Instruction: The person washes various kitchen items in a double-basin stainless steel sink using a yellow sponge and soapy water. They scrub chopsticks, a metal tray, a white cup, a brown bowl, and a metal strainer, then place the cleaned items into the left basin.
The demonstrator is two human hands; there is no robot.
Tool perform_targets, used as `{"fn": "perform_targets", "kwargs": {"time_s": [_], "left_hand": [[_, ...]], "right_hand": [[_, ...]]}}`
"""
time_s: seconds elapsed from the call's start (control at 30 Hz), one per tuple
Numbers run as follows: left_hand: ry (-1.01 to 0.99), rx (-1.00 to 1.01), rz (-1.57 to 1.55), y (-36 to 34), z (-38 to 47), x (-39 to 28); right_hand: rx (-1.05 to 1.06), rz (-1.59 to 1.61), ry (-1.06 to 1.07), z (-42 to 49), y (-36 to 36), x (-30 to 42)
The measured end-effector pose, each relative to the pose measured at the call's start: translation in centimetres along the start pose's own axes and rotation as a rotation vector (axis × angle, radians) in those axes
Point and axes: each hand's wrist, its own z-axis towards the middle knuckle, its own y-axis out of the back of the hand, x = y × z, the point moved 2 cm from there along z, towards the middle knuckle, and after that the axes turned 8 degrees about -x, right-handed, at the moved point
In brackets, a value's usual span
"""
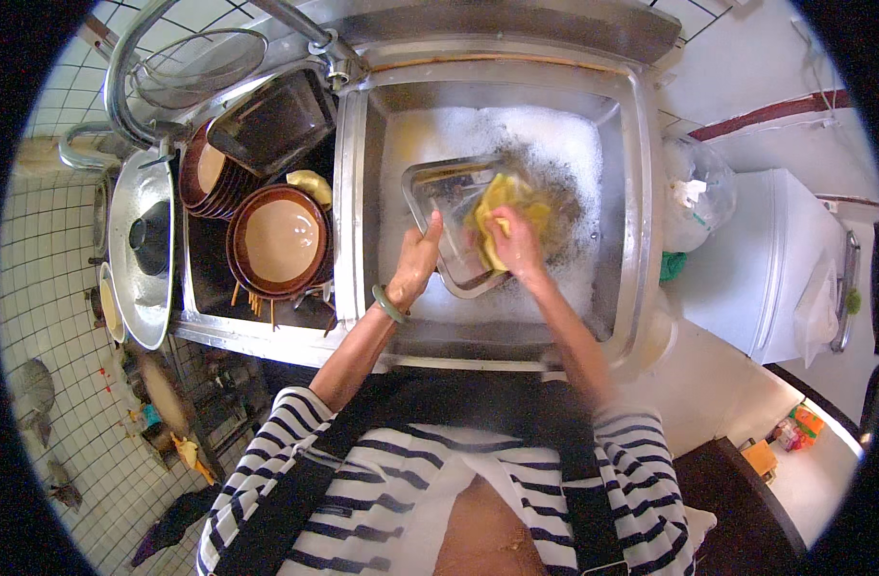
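Observation:
A rectangular metal tray (pixel 450 191) is tilted over the soapy water (pixel 562 137) in the right sink basin (pixel 619 216). Its left rim is in the grip of my left hand (pixel 419 252), thumb on top; a green bangle circles that wrist. My right hand (pixel 517 241) presses a yellow cloth (pixel 502 193) against the tray's right side. The cloth and that hand are slightly blurred. Dark, dirty-looking water spreads beside the cloth, and the tray's right edge is hidden behind cloth and hand.
In the left basin stand stacked brown bowls (pixel 281 237), more nested bowls (pixel 209 169), a dark rectangular pan (pixel 277 119) and chopsticks (pixel 255 304). A large metal lid (pixel 145 309) leans at its left. The faucet (pixel 346 68) rises behind the divider. A plastic bag (pixel 698 194) lies right of the sink.

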Motion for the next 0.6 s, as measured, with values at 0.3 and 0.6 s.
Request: {"fn": "perform_targets", "kwargs": {"time_s": [0.3,0.6], "left_hand": [[0.043,0.02,0.069,0.5,0.0,-0.6],[-0.033,0.118,-0.04,0.8,1.0,-0.2]], "right_hand": [[0.013,-0.098,0.093,-0.5,1.0,1.5],[0.102,0.043,0.203,-1.5,-1.6,1.7]]}}
